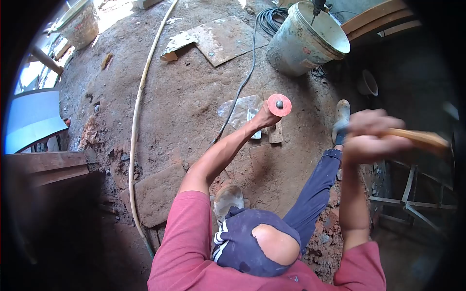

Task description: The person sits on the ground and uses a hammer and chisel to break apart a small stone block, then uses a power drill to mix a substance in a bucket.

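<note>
My left hand is closed around a chisel with a round red hand guard, seen from above with its dark metal striking end in the middle. The chisel's tip is hidden beneath the guard and hand. On the ground under it lie a small white piece and a brown block. Raised at the right, my right hand is smeared by motion and wrapped around the wooden handle of what looks like a hammer; its head cannot be made out.
A dirty bucket with a dark tool in it stands at the upper right, beside a coiled black cable that runs toward my left arm. A long pale hose crosses the dirt floor. A flat board lies ahead. Metal frames stand right.
</note>
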The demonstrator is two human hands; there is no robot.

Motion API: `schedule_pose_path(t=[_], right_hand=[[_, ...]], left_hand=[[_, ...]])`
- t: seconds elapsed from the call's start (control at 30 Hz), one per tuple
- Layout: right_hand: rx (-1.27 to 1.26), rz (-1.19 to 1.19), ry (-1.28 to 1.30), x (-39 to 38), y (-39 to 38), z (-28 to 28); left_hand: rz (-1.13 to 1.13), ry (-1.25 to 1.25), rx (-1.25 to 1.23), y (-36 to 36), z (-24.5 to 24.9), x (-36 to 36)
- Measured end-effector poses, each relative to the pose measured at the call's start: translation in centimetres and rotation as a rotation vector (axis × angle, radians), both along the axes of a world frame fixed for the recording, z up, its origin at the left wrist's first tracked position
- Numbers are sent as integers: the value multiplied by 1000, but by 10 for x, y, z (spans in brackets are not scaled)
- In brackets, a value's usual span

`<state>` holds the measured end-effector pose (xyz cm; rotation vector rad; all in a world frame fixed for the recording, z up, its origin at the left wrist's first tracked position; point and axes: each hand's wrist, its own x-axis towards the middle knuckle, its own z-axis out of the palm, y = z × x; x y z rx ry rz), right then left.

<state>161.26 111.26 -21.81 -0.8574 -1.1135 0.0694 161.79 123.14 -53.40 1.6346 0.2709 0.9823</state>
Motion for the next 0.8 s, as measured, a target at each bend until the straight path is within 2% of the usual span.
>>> schedule_pose_path(t=[0.07, 0.1, 0.13, 0.2, 0.23, 0.27, 0.3, 0.4, 0.43, 0.47, 0.5, 0.53, 0.6, 0.67, 0.73, 0.77, 0.8], right_hand=[[-1370, -260, -576, 26, -52, -86], [-1440, -374, -662, 42, -58, -118], [-1410, -386, -673, 41, -43, -103], [-1178, -363, -529, 36, -26, -55], [-1061, -338, -300, 20, -12, -13], [-840, -226, -161, 21, -1, 18], [-845, -228, -156, 20, -1, 15], [-353, -224, -121, 8, -6, -6], [-177, -214, -111, 6, -7, -17], [-678, -466, -731, 40, -45, -85], [-1421, -355, -794, 29, -56, -96], [-1318, -409, -712, 27, -59, -103], [-1305, -371, -505, 33, -49, -72], [-1071, -456, -408, 16, -24, 0], [-590, -263, -126, 8, -4, 63], [-332, 325, 88, 44, -7, 79], [-163, 221, 102, 75, -16, 67]], left_hand=[[-17, -14, -32, -4, 4, 1], [-87, 31, -85, -10, 10, -6], [-50, -20, -54, -9, 7, -5], [52, -113, 37, -5, -6, 6], [-1, -14, 16, -7, -4, 2], [-56, 83, 8, -2, 0, -1], [-25, 59, 12, -2, 1, 0], [-51, 96, -16, -2, 3, -1], [8, 48, 11, -3, 8, -2], [9, 46, 11, -1, 11, -1], [-61, 18, -75, 1, 17, -2], [-146, -3, -157, -1, 21, -4], [-64, -29, -112, 8, 26, -5], [-48, 34, -28, 1, 12, -5], [-35, 25, -23, 3, 7, -2], [-31, 41, -8, 5, 9, -3], [-29, 59, 3, 2, 9, -3]])
